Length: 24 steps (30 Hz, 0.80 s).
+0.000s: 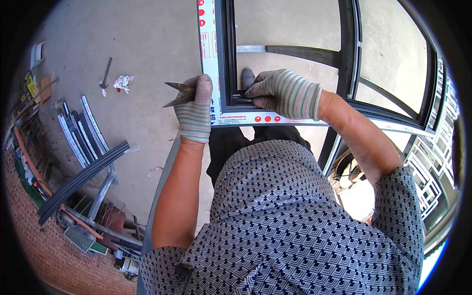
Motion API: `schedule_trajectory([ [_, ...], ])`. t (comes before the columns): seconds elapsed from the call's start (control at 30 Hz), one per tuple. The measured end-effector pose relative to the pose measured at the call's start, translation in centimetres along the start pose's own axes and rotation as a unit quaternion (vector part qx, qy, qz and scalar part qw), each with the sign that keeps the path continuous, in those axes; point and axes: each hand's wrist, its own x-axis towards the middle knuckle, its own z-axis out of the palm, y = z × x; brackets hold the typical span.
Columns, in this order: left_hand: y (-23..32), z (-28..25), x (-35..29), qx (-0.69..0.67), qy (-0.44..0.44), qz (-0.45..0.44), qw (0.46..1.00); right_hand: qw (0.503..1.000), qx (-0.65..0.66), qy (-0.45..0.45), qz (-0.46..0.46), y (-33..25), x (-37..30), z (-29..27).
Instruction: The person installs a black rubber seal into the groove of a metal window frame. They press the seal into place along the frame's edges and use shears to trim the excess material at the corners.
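Observation:
My left hand (194,113), in a striped knit glove, is closed round a pair of scissors (180,93); the dark blades stand apart and point left, and the handles are hidden in the palm. It lies over the left edge of a black window frame (228,54), whose outer rim bears white printed film (208,59). My right hand (290,93), gloved alike, has its fingers pinched together at the frame's near left inside corner. Between them is the end of a thin black strip (241,97), partly covered by the fingertips.
A hammer (106,73) and crumpled white paper (123,83) lie on the floor at left. Beyond them are film-covered profiles (78,132) and a bundle of long dark strips (83,179). White lattice panels (425,182) stand at right. A shoe (247,78) shows through the frame.

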Motion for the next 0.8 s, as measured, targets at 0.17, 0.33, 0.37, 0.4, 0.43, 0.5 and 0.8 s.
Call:
schedule_trajectory([
  [0.17, 0.2, 0.4, -0.2, -0.013, 0.001, 0.003, 1.0, 0.996, -0.017, -0.056, 0.061, -1.8, -0.6, -1.4],
  [0.33, 0.6, 0.3, -0.4, -0.025, -0.003, 0.001, 1.0, 0.991, -0.118, -0.059, 0.034, -3.1, -1.1, -0.6],
  [0.37, 0.5, 0.3, -0.3, -0.025, -0.005, 0.0, 1.0, 0.982, -0.18, -0.048, 0.017, -3.9, -1.3, -0.2],
  [0.4, 0.3, 0.2, -0.2, -0.024, -0.008, -0.002, 1.0, 0.971, -0.219, -0.069, 0.062, -4.9, -1.3, 0.1],
  [0.43, 0.2, 0.2, -0.1, -0.023, -0.01, -0.002, 1.0, 0.968, -0.242, -0.043, 0.048, -5.0, -1.4, 1.0],
  [0.5, 0.4, 0.2, -0.2, -0.012, -0.009, 0.005, 1.0, 0.964, -0.264, -0.018, 0.032, -4.7, -1.4, 1.9],
  [0.8, 0.3, -0.1, -0.3, -0.001, -0.008, -0.005, 1.0, 0.97, -0.241, -0.007, 0.032, -4.5, -1.6, 1.6],
])
